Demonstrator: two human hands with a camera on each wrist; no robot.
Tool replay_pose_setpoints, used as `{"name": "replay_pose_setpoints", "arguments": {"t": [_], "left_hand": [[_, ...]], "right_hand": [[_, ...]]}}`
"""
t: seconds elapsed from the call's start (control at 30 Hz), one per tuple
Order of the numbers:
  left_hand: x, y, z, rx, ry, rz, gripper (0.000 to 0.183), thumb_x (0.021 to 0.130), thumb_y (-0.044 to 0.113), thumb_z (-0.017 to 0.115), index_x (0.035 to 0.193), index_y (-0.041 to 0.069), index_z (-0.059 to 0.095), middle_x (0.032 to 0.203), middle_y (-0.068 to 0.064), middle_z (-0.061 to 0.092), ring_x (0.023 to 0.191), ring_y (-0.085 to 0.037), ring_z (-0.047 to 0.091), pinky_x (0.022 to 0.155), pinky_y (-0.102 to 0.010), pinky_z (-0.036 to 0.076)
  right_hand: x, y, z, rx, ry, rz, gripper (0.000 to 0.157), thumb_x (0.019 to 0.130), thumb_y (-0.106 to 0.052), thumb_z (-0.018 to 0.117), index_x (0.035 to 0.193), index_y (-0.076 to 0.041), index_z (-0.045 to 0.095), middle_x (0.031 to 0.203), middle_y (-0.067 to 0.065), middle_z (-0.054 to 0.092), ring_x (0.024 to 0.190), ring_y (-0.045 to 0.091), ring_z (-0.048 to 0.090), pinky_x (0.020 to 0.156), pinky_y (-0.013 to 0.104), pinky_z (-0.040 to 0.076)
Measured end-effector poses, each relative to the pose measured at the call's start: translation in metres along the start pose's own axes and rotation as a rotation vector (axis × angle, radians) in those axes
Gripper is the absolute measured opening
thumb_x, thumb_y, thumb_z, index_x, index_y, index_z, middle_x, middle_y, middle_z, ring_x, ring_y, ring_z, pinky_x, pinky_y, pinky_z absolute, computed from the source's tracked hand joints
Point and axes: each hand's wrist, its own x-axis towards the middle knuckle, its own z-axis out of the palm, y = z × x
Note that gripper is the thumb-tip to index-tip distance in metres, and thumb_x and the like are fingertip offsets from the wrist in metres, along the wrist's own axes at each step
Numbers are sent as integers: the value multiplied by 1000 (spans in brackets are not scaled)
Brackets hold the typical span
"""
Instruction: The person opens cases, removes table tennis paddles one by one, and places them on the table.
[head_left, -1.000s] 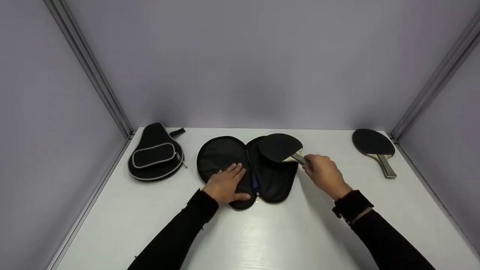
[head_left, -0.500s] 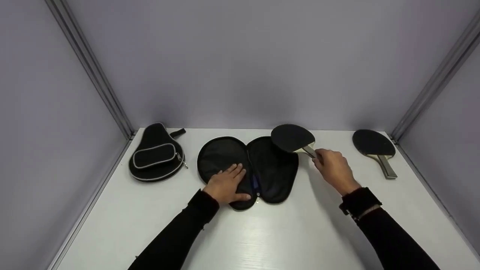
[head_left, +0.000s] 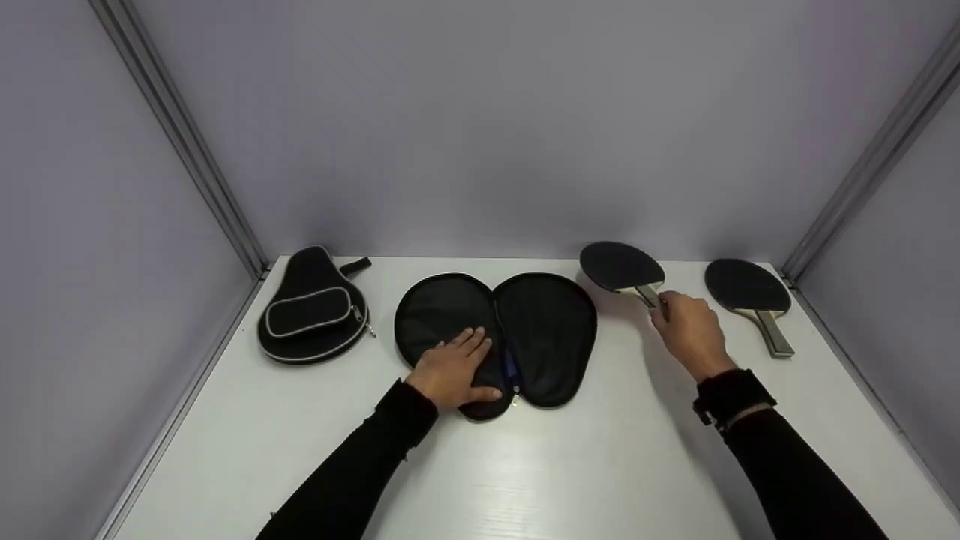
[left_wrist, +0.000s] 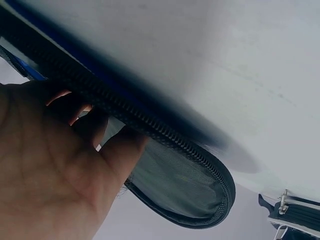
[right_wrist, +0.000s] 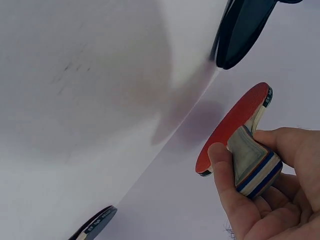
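A black zippered paddle case (head_left: 547, 341) lies unfolded on the table, its two halves side by side. My left hand (head_left: 450, 371) rests with spread fingers on the left half; the left wrist view shows the zipper edge (left_wrist: 170, 135) by the fingers. To the right of the case, my right hand (head_left: 690, 330) grips a table tennis paddle (head_left: 621, 266) by its handle. The paddle is held above the table, black face up in the head view. From the right wrist, its red underside (right_wrist: 237, 120) shows, with fingers round the striped handle (right_wrist: 257, 165).
A second paddle (head_left: 748, 285) lies at the far right of the white table (head_left: 525, 480). At the left sits a closed black case (head_left: 311, 315) with a small zip pocket. Grey walls stand behind and at both sides.
My right hand has carried the paddle rightward and slightly back, from over the case's right half to beside it. That half is now uncovered. My left hand has stayed in place.
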Motion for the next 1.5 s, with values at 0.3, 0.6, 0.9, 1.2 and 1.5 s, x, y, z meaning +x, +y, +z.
{"name": "replay_pose_setpoints", "arguments": {"t": [0.3,0.6,0.9,1.2,1.5], "left_hand": [[-7,8,-10,21,-24,-17,101,111,79,61,186,15,37,197,-7,31,184,-29,29,144,-60,42],[-5,8,-11,33,-34,-13,103,111,80,59,187,15,34,197,-8,28,185,-29,27,144,-60,41],[-18,21,-29,23,-40,-24,98,113,71,67,185,12,37,196,-9,31,184,-30,30,144,-58,42],[3,1,0,-1,-33,-3,107,109,83,61,186,12,35,197,-10,28,185,-33,27,144,-64,41],[-19,22,-31,25,-56,-27,101,113,74,64,186,12,34,197,-9,28,185,-29,27,146,-57,39]], "right_hand": [[3,19,-4,-27,31,48,16,109,-8,72,101,6,73,90,26,77,76,41,71,65,58,58],[2,36,-6,-55,-4,119,21,110,-12,70,97,4,69,99,36,79,87,58,78,69,70,61],[2,50,-2,-50,-37,156,23,109,-10,70,91,5,68,96,33,78,78,48,74,65,60,60],[4,60,-2,-4,-99,205,23,108,-10,74,110,12,76,112,39,81,93,55,79,75,62,64],[2,60,1,1,-96,240,26,107,-10,70,117,14,75,122,43,79,109,67,77,89,74,64]]}}
